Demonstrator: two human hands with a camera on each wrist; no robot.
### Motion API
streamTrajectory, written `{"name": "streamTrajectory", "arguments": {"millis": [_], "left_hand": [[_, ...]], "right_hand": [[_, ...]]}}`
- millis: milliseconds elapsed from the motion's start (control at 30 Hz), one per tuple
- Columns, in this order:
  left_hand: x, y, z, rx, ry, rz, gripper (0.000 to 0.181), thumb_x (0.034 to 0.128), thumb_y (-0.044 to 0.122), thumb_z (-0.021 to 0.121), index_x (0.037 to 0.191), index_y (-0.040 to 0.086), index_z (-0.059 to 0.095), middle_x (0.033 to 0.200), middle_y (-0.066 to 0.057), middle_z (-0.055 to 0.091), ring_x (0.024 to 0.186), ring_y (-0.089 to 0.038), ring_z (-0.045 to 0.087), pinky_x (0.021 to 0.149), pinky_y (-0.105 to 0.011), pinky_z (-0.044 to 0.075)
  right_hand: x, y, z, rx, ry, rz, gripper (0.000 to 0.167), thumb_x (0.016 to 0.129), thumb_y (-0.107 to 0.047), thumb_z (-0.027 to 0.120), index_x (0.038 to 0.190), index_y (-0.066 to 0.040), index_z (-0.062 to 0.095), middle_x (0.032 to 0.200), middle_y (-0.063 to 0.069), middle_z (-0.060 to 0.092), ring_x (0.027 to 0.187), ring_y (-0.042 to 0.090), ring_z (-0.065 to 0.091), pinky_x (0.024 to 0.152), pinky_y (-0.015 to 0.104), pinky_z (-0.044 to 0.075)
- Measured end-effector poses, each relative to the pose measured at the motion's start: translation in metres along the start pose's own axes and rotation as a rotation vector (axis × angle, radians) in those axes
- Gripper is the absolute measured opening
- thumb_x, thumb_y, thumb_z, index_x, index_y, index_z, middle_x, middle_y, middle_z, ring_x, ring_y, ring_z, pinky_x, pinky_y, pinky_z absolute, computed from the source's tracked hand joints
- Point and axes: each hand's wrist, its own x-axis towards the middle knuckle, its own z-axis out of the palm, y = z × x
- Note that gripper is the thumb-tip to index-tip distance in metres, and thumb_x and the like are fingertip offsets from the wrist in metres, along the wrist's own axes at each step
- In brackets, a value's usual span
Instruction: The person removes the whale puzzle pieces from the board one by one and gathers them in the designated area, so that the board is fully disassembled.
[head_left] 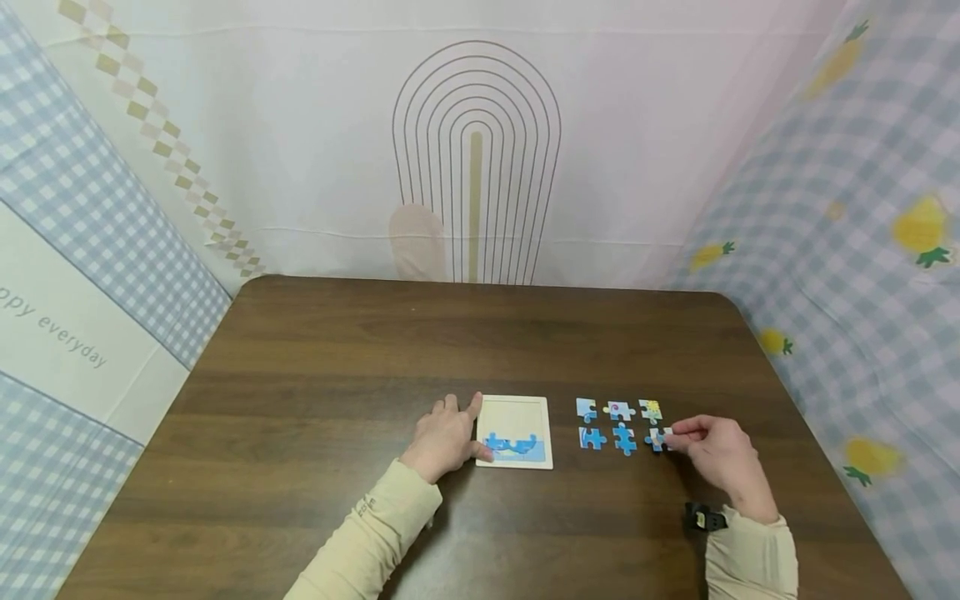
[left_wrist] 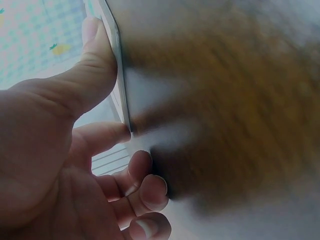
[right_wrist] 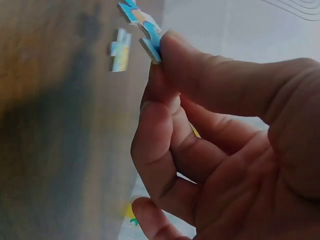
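A shallow white puzzle tray [head_left: 513, 463] lies on the table, with joined blue puzzle pieces [head_left: 517, 448] along its lower part. My left hand [head_left: 442, 439] is at the tray's left side. Its thumb [left_wrist: 95, 65] presses on the rim and the index fingertip touches near a corner; the other fingers are loosely bent. Between thumb and index finger, my right hand [head_left: 718, 454] pinches a blue and pale puzzle piece [right_wrist: 142, 22]. That piece appears raised off the tabletop in the right wrist view. Beside it, a yellow-patterned puzzle piece [head_left: 650, 409] lies on the table.
Several loose puzzle pieces [head_left: 592, 437] lie in two rows between the tray and my right hand. The brown wooden table [head_left: 337, 350] meets a printed white cloth [head_left: 315, 150] at the back. Checked cloth [head_left: 847, 250] hangs along the right side.
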Motion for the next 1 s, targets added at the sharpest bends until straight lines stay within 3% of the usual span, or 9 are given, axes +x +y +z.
{"name": "streamTrajectory", "arguments": {"millis": [100, 400, 700, 1000], "left_hand": [[0.0, 0.0, 0.0, -0.003, 0.0, 0.002, 0.096, 0.0738, 0.059, 0.072, 0.152, 0.018, 0.035, 0.108, -0.019, 0.051, 0.091, -0.029, 0.049, 0.069, -0.041, 0.045], [-0.001, 0.0, 0.0, -0.012, 0.008, 0.014, 0.095, 0.0745, 0.059, 0.072, 0.152, 0.017, 0.036, 0.109, -0.019, 0.051, 0.093, -0.03, 0.049, 0.071, -0.042, 0.045], [-0.001, 0.0, -0.001, -0.015, 0.001, 0.008, 0.094, 0.0749, 0.058, 0.072, 0.152, 0.017, 0.036, 0.111, -0.019, 0.051, 0.093, -0.029, 0.049, 0.07, -0.042, 0.045], [0.0, -0.001, 0.001, -0.019, 0.012, 0.002, 0.095, 0.0738, 0.058, 0.073, 0.151, 0.017, 0.037, 0.111, -0.019, 0.052, 0.095, -0.03, 0.05, 0.072, -0.043, 0.046]], "right_hand": [[0.004, 0.004, 0.003, -0.014, -0.009, 0.034, 0.028, 0.09, -0.032, 0.07, 0.098, -0.005, 0.071, 0.088, 0.004, 0.07, 0.085, 0.027, 0.062, 0.084, 0.059, 0.035], [0.011, 0.006, 0.01, -0.022, 0.014, 0.058, 0.023, 0.09, -0.027, 0.069, 0.094, -0.004, 0.071, 0.088, 0.008, 0.068, 0.093, 0.038, 0.058, 0.087, 0.067, 0.02], [0.015, 0.005, 0.014, -0.037, -0.006, 0.07, 0.016, 0.092, -0.018, 0.065, 0.095, -0.004, 0.07, 0.088, 0.007, 0.07, 0.092, 0.037, 0.058, 0.084, 0.064, 0.02], [0.017, 0.004, 0.016, -0.069, -0.003, 0.079, 0.018, 0.091, -0.021, 0.066, 0.095, -0.004, 0.07, 0.089, 0.009, 0.069, 0.093, 0.039, 0.058, 0.083, 0.064, 0.019]]}}
